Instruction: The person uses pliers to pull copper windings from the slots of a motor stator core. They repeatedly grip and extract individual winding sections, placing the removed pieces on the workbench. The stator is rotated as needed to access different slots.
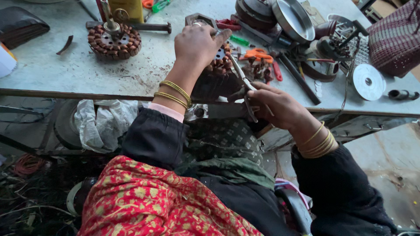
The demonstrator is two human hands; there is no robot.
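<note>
My left hand (197, 43) rests palm-down on top of a round motor stator with copper windings (218, 72), gripping it at the near edge of the workbench. My right hand (278, 105) is closed around the handles of metal scissors or snips (243, 78), whose blades point up toward the stator's windings. Gold bangles sit on both wrists. Most of the stator is hidden under my left hand.
A second copper-wound stator (113, 39) lies at the back left of the grey workbench (65, 70). Orange-handled pliers (258, 54), metal housings, a pan-like cover (294, 19), a silver disc (368, 81) and a checked bag (396, 37) crowd the right. White cloth (103, 122) hangs below the bench.
</note>
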